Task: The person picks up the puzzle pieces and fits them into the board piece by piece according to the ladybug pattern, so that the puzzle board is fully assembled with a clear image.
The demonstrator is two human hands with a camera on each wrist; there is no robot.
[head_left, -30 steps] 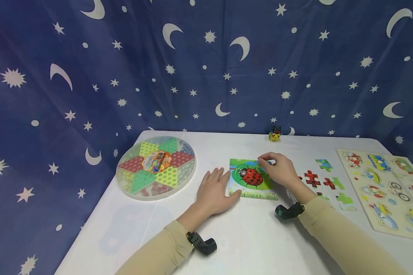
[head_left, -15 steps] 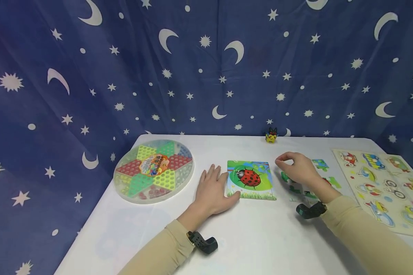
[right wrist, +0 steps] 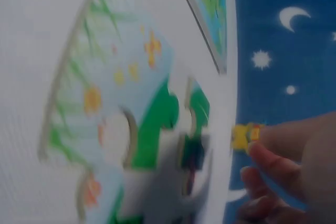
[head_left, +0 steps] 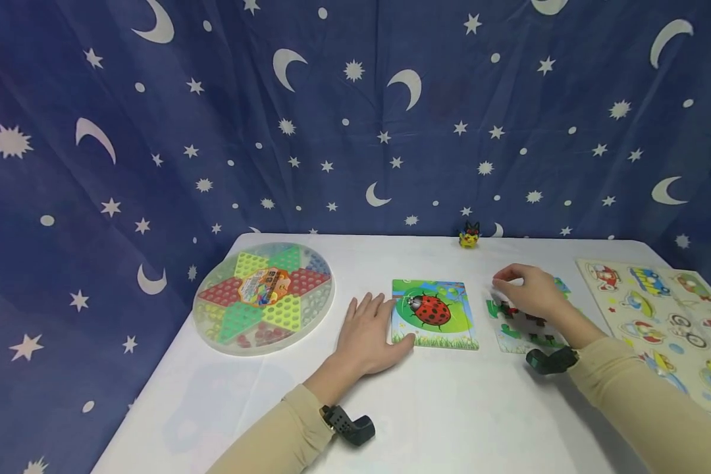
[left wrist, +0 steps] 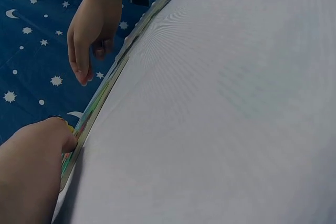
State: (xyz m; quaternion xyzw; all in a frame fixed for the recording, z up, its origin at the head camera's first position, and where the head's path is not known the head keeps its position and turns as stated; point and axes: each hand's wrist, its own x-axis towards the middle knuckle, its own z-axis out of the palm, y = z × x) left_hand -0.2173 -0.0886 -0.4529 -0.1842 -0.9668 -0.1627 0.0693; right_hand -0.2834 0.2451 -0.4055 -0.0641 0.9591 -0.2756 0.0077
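Observation:
A square ladybug jigsaw puzzle [head_left: 435, 313] lies flat in the middle of the white table. My left hand [head_left: 367, 336] rests at its left side, fingers straight, with fingertips and thumb at the puzzle's edge. To the right, my right hand [head_left: 530, 291] hovers over loose jigsaw pieces [head_left: 511, 332], its fingers bent downward and nothing visible between them. From the right wrist, a large pale piece with grass and flowers [right wrist: 105, 82] appears close up, slightly blurred. Some loose pieces are partly hidden under the right hand and forearm.
A round Chinese checkers set [head_left: 264, 297] sits on the left. Along the right edge lies a wooden picture board [head_left: 658, 316] with vehicle shapes. A small yellow figurine [head_left: 469, 236] stands at the back, before a blue star-and-moon curtain [head_left: 332, 118].
My right hand has moved right, from the puzzle's upper right corner to above the loose pieces. The left hand stays beside the puzzle. The head view has shifted slightly.

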